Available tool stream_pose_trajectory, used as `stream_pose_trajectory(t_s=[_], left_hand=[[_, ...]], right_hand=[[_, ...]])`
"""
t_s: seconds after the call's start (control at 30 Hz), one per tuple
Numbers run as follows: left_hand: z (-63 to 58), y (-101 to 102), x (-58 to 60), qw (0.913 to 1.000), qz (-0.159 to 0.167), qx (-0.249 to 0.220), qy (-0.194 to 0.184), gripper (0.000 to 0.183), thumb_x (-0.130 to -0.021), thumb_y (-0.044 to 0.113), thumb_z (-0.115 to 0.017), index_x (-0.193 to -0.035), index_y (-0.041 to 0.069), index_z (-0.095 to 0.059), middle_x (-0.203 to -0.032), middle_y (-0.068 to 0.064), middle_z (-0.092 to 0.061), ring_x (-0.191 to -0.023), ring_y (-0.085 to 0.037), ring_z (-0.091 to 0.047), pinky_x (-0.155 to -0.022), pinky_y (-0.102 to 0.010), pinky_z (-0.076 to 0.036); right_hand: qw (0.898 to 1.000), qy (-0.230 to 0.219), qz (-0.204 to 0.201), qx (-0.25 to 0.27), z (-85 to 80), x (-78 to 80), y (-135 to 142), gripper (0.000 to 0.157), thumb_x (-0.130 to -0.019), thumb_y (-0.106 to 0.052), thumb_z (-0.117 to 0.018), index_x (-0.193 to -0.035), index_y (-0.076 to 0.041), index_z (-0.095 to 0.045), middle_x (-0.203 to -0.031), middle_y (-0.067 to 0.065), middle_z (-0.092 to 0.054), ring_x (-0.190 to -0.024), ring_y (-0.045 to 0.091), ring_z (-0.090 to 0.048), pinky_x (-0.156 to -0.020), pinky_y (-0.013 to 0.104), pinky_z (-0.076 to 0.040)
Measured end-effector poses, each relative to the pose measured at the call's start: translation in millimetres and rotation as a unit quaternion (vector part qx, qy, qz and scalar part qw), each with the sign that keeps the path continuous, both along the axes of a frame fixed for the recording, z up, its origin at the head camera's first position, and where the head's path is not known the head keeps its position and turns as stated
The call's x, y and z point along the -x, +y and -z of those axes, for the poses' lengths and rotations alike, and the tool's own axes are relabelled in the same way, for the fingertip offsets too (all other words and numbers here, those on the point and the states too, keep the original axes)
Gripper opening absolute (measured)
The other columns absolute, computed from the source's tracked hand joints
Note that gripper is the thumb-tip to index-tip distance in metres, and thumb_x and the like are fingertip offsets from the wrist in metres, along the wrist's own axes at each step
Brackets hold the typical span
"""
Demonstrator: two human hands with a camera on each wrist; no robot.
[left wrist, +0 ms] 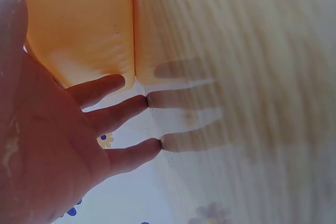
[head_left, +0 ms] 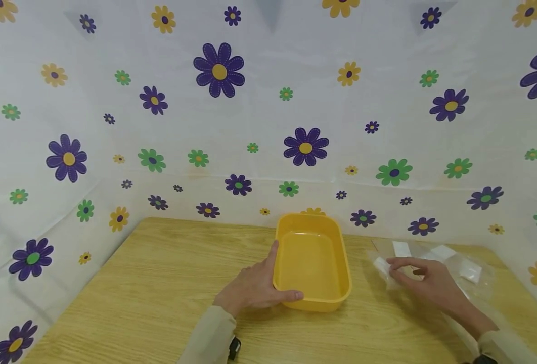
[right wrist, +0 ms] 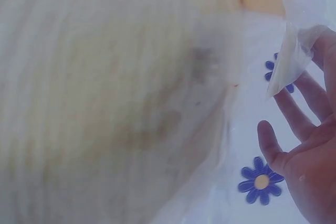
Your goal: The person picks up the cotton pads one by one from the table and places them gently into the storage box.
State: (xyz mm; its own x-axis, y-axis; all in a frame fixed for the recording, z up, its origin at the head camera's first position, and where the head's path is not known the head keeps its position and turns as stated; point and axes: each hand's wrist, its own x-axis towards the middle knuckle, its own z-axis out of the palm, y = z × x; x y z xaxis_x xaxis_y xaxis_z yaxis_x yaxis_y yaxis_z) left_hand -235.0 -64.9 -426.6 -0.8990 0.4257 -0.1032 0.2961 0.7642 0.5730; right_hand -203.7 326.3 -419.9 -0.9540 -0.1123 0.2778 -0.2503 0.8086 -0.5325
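2 sleeves (head_left: pixel 209 336), L hand (head_left: pixel 256 285) touching 1 tub (head_left: pixel 311 263), R hand (head_left: pixel 432 284) pinching 1 pkt (head_left: pixel 381 265).

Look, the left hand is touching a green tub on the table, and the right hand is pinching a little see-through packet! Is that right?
Not quite: the tub is yellow, not green, as the head view shows. The left hand does touch it on the table, and the right hand does pinch a little see-through packet.

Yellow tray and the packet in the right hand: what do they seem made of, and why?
Yellow tray: probably smooth, slightly glossy plastic, from its rounded corners and soft highlights. Packet: apparently thin, translucent plastic film, creased and partly see-through; its white part, material unclear.
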Motion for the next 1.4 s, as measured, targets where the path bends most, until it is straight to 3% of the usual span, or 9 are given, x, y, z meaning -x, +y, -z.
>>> stream_pose_trajectory(t_s=[0.13, 0.23, 0.37, 0.6, 0.83, 1.17, 1.3, 1.4], left_hand=[[-0.2, -0.1, -0.1, 1.0, -0.001, 0.001, 0.001, 0.13, -0.076, 0.082, -0.066, -0.166, 0.024, 0.008, -0.146, -0.009, -0.058, -0.098, -0.017, -0.061, -0.102, -0.05, -0.052], [-0.4, -0.3, -0.3, 1.0, -0.002, 0.003, 0.001, 0.13, -0.076, 0.082, -0.067, -0.166, 0.024, 0.008, -0.148, -0.009, -0.057, -0.101, -0.017, -0.061, -0.103, -0.051, -0.052], [-0.1, -0.3, -0.2, 1.0, -0.002, 0.004, -0.001, 0.131, -0.076, 0.082, -0.066, -0.166, 0.023, 0.008, -0.147, -0.009, -0.058, -0.099, -0.017, -0.061, -0.102, -0.05, -0.052], [0.3, -0.2, 0.7, 1.0, 0.002, 0.003, -0.001, 0.13, -0.076, 0.082, -0.066, -0.166, 0.024, 0.008, -0.143, -0.008, -0.06, -0.097, -0.017, -0.06, -0.1, -0.049, -0.052], [-0.3, 0.3, 0.4, 0.9996, -0.01, 0.024, 0.01, 0.129, -0.075, 0.085, -0.063, -0.166, 0.025, 0.006, -0.149, -0.009, -0.057, -0.125, -0.028, -0.058, -0.108, -0.066, -0.04], [-1.7, 1.2, -0.7, 0.9995, -0.006, 0.03, 0.01, 0.128, -0.076, 0.084, -0.064, -0.166, 0.021, 0.003, -0.143, -0.009, -0.061, -0.12, -0.025, -0.061, -0.106, -0.069, -0.041], [-2.7, 1.3, -1.4, 0.9994, -0.011, 0.033, 0.007, 0.128, -0.076, 0.084, -0.063, -0.166, 0.021, 0.002, -0.145, -0.012, -0.058, -0.124, -0.027, -0.059, -0.108, -0.07, -0.039], [-3.2, 1.7, -1.8, 0.9992, -0.014, 0.037, 0.004, 0.129, -0.075, 0.086, -0.062, -0.166, 0.022, 0.003, -0.147, -0.014, -0.055, -0.125, -0.029, -0.059, -0.109, -0.071, -0.039]], right_hand=[[1.0, 0.015, 0.0, -0.001, -8.4, 1.5, -9.8, 0.007, -0.093, -0.028, -0.077, -0.099, -0.024, -0.08, -0.119, 0.007, -0.077, -0.107, 0.013, -0.072, -0.082, 0.038, -0.06], [0.999, 0.033, -0.015, 0.009, -14.2, 1.6, -18.0, 0.006, -0.093, -0.025, -0.078, -0.099, -0.026, -0.08, -0.118, 0.006, -0.078, -0.106, 0.003, -0.069, -0.083, 0.036, -0.059], [0.997, 0.064, -0.034, 0.015, -18.2, 2.6, -29.1, 0.009, -0.091, -0.022, -0.079, -0.097, -0.029, -0.079, -0.116, 0.003, -0.078, -0.105, -0.021, -0.053, -0.083, 0.029, -0.056], [0.994, 0.085, -0.057, 0.03, -21.1, 9.4, -47.2, 0.014, -0.09, -0.017, -0.08, -0.097, -0.029, -0.078, -0.115, 0.004, -0.079, -0.108, -0.015, -0.058, -0.086, 0.048, -0.055], [0.991, 0.11, -0.071, 0.023, -23.6, 13.4, -60.4, 0.017, -0.088, -0.015, -0.082, -0.097, -0.028, -0.079, -0.113, 0.001, -0.079, -0.107, 0.011, -0.072, -0.09, 0.021, -0.052], [0.984, 0.133, -0.114, 0.028, -23.1, 18.8, -78.3, 0.019, -0.085, -0.007, -0.082, -0.098, -0.022, -0.079, -0.111, 0.004, -0.079, -0.106, 0.029, -0.073, -0.098, 0.003, -0.038], [0.979, 0.145, -0.139, 0.029, -21.8, 23.9, -84.3, 0.021, -0.083, -0.003, -0.082, -0.097, -0.019, -0.079, -0.11, 0.006, -0.079, -0.105, 0.03, -0.073, -0.098, 0.006, -0.043], [0.976, 0.152, -0.153, 0.023, -20.3, 27.9, -88.8, 0.021, -0.083, -0.002, -0.082, -0.095, -0.018, -0.078, -0.108, 0.005, -0.08, -0.105, 0.029, -0.074, -0.098, 0.023, -0.055]])
